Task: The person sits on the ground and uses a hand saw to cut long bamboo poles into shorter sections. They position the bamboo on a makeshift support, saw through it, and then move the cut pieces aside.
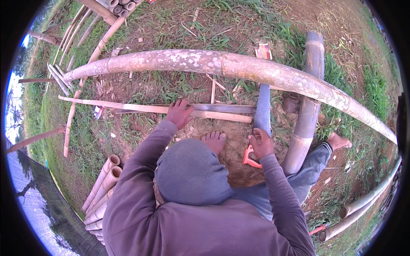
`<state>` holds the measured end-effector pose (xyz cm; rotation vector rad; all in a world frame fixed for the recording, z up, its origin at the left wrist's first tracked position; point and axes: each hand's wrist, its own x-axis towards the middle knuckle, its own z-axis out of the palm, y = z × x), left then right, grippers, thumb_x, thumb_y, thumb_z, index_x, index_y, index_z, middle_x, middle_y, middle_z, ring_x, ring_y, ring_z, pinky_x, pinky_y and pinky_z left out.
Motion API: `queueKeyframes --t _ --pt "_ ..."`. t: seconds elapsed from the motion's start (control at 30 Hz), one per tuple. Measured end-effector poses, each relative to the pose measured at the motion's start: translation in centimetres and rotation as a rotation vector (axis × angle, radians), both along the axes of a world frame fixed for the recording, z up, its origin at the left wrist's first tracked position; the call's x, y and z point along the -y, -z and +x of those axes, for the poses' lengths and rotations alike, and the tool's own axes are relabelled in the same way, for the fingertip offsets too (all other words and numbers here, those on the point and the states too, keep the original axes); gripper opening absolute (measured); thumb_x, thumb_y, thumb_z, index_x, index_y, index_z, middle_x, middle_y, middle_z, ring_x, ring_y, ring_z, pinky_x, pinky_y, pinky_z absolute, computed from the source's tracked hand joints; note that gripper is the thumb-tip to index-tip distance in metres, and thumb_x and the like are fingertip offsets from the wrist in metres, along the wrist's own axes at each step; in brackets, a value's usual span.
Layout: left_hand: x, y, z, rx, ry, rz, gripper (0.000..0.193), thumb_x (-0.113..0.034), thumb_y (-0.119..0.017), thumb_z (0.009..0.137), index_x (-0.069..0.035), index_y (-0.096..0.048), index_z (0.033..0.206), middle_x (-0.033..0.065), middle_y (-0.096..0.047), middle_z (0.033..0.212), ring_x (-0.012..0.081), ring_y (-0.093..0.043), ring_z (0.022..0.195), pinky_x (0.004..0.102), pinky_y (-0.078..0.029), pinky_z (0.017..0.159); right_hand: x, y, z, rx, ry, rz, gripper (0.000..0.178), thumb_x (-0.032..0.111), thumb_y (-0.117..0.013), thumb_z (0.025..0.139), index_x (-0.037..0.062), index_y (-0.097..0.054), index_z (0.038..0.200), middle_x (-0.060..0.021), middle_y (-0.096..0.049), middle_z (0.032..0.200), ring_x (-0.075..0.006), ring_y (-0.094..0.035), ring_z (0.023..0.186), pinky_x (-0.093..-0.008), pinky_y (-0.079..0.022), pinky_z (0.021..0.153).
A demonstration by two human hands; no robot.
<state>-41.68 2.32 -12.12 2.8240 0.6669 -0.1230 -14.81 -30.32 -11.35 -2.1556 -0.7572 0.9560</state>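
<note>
My left hand (179,114) is closed over a long, pale bamboo strip (224,116) lying crosswise. Its fingers also reach a greyish split bamboo piece (232,109) just behind it. My right hand (261,144) is wrapped round the grip end of a handsaw (263,111) with an orange handle. The saw blade points away from me, its far end by a thick bamboo pole (171,60). The strips' right ends lie close to the blade; whether they touch it I cannot tell.
The thick pole rests across a stout bamboo log (302,132) on the right. Cut bamboo tubes (106,179) are stacked at lower left, and more poles (354,215) lie at lower right. My bare foot (215,142) stands on the soil near the strips. Grass and wood scraps surround them.
</note>
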Motion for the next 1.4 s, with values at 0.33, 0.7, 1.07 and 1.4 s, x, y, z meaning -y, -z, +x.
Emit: queueKeyframes --t 0.33,0.7,1.07,1.4 --pt "2.2 -0.7 -4.0 0.195 0.042 0.024 0.049 -0.04 -0.08 0.086 -0.022 -0.067 0.129 0.0058 -0.07 0.114 0.0296 -0.068 0.113 0.0499 -0.048 0.101 -4.6 -2.5 -3.7 0.648 -0.521 -0.003 0.073 0.035 -0.081 0.087 0.0064 -0.054 0.148 -0.0165 -0.06 0.142 -0.0373 -0.054 0.134 -0.055 -0.038 0.118" --pt "3.9 -7.0 -0.8 0.234 0.162 -0.029 0.046 -0.042 -0.076 0.086 -0.02 -0.067 0.126 0.0026 -0.066 0.101 0.0245 -0.067 0.102 0.0423 -0.049 0.091 -3.3 -2.4 0.0 0.677 -0.578 0.118 0.055 0.041 -0.07 0.095 0.0107 -0.061 0.14 -0.0158 -0.066 0.112 -0.0389 -0.064 0.102 -0.0514 -0.047 0.088" --pt "3.1 -11.3 9.2 0.377 0.27 0.036 0.04 -0.039 -0.08 0.085 -0.017 -0.067 0.116 0.0017 -0.067 0.095 0.0244 -0.069 0.097 0.041 -0.051 0.086 -2.6 -8.4 8.6 0.751 -0.513 0.253 0.049 0.035 -0.066 0.101 0.0066 -0.066 0.141 -0.018 -0.067 0.113 -0.0419 -0.063 0.099 -0.053 -0.048 0.09" --pt "3.6 -10.6 13.7 0.487 0.294 0.001 0.037 -0.043 -0.078 0.089 -0.015 -0.065 0.109 0.0049 -0.067 0.09 0.0274 -0.07 0.092 0.0434 -0.052 0.085 -1.8 -10.5 12.6 0.753 -0.512 0.229 0.048 0.031 -0.064 0.103 0.0006 -0.064 0.141 -0.0215 -0.066 0.112 -0.0429 -0.064 0.101 -0.0515 -0.048 0.089"
